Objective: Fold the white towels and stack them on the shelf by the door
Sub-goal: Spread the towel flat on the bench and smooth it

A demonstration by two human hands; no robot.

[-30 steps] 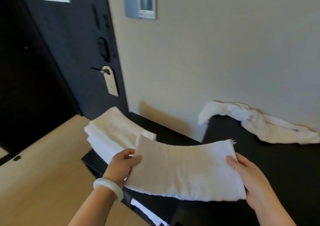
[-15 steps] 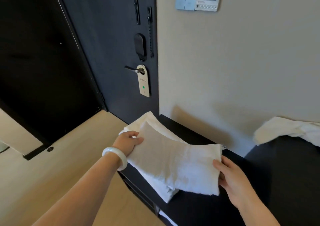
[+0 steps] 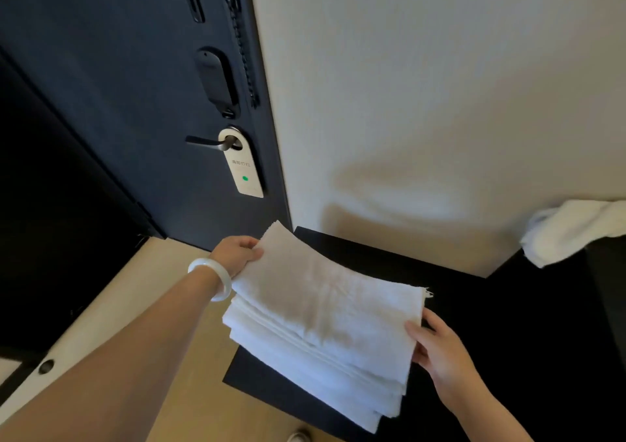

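A folded white towel (image 3: 325,292) lies on top of a stack of folded white towels (image 3: 315,370) on the black shelf (image 3: 369,255) beside the dark door (image 3: 142,109). My left hand (image 3: 237,255), with a white bangle on its wrist, pinches the top towel's far left corner. My right hand (image 3: 437,350) holds the towel's right edge, thumb on top and fingers underneath. An unfolded white towel (image 3: 572,231) lies crumpled on the higher black surface at the right edge.
A door handle (image 3: 210,142) with a white hanging tag (image 3: 242,167) sits just above the stack. The beige wall (image 3: 423,102) backs the shelf. Light wooden floor (image 3: 142,289) lies to the left, below the shelf's front corner.
Both hands carried the folded towel left and down onto the stack by the door. The view swung left and closer, pushing the crumpled towel to the right edge.
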